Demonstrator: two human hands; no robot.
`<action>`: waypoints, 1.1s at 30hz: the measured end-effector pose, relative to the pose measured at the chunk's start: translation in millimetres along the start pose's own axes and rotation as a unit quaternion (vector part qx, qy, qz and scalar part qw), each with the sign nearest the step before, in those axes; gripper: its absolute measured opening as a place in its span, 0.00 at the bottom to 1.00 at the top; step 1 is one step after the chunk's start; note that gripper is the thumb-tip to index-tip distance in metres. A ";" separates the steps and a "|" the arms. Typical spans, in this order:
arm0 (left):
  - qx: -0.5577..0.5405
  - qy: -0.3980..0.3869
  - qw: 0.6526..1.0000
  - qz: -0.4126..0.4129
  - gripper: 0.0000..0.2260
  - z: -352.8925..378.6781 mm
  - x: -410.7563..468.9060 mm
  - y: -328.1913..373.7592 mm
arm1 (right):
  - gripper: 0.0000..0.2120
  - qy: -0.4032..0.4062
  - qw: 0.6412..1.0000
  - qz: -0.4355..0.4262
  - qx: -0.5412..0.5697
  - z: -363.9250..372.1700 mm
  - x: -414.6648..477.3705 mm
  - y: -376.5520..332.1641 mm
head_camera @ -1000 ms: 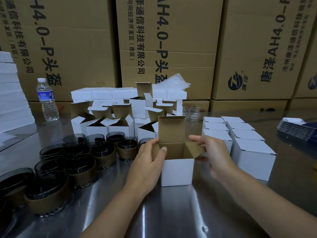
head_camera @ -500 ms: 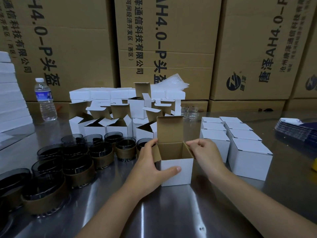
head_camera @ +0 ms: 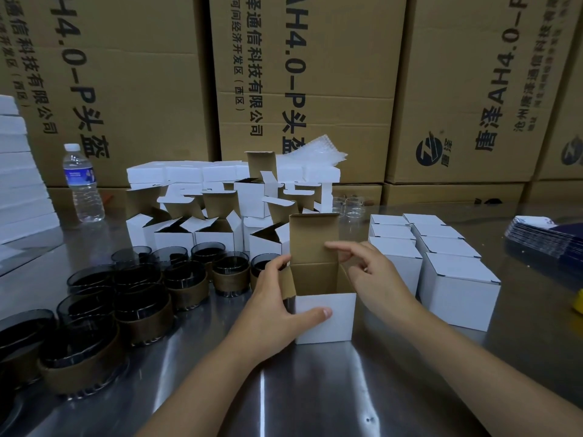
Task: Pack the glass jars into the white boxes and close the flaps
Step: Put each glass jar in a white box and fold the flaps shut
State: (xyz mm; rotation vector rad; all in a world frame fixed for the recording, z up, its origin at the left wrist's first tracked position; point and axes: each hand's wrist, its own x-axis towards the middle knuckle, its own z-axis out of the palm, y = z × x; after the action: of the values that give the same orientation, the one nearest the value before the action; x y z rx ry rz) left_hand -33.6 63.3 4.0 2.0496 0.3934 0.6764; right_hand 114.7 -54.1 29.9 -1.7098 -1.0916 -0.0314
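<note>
Head view: the open white box (head_camera: pixel 325 316) stands mouth up near the front edge of the steel table (head_camera: pixel 315 389), with no jar visible inside. Gripping its left wall is the left hand (head_camera: pixel 271 307), thumb across the front. Whether the right hand (head_camera: pixel 369 269) pinches or only touches the rear flap (head_camera: pixel 312 238) is unclear. Since the glass jars (head_camera: pixel 230 272) stand just left of the box, the left hand is nearer.

Matt card, shiny metal.
Between left hand (head_camera: pixel 271 313) and right hand (head_camera: pixel 375 275), box (head_camera: pixel 325 320): white outside, raw brown inside; bench (head_camera: pixel 315 405) beneath: polished, reflective.
</note>
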 end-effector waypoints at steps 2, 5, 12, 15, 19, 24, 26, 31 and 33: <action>-0.005 0.002 1.000 0.003 0.45 -0.6 -0.3 0.3 | 0.31 -0.019 1.000 0.000 -0.004 -1.2 0.5 0.2; 0.001 -0.002 1.000 0.013 0.48 -1.3 -0.3 1.3 | 0.29 -0.043 0.999 0.009 0.004 -1.7 1.1 0.7; 0.039 -0.024 0.999 -0.004 0.49 -4.3 2.3 -0.9 | 0.27 -0.068 0.997 0.044 -0.008 0.3 4.6 0.4; 0.036 -0.035 0.999 -0.015 0.49 -5.3 3.0 1.2 | 0.25 -0.072 0.996 0.050 -0.018 1.1 4.3 -1.2; -0.003 -0.033 0.999 -0.032 0.46 -6.7 3.6 5.6 | 0.24 -0.081 0.994 0.063 -0.030 0.5 3.8 -2.7; 0.002 -0.029 0.999 -0.027 0.47 -6.9 3.1 5.8 | 0.23 -0.075 0.994 0.069 -0.036 -0.2 2.9 -1.7; 0.020 -0.034 0.999 -0.024 0.48 -6.7 2.7 5.2 | 0.22 -0.063 0.995 0.065 -0.042 0.5 2.3 -0.4; 0.049 -0.036 0.998 -0.004 0.50 -5.5 2.7 2.0 | 0.21 -0.055 0.996 0.056 -0.040 2.1 1.7 -2.2; 0.060 -0.033 0.998 0.010 0.51 -4.3 2.4 1.3 | 0.21 -0.058 0.997 0.045 -0.036 0.9 0.8 -3.7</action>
State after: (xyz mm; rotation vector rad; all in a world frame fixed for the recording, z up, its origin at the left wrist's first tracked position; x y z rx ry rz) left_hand -34.2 66.7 7.7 2.1865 0.3827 0.6082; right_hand 112.2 -52.9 32.7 -1.8419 -1.1088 0.0865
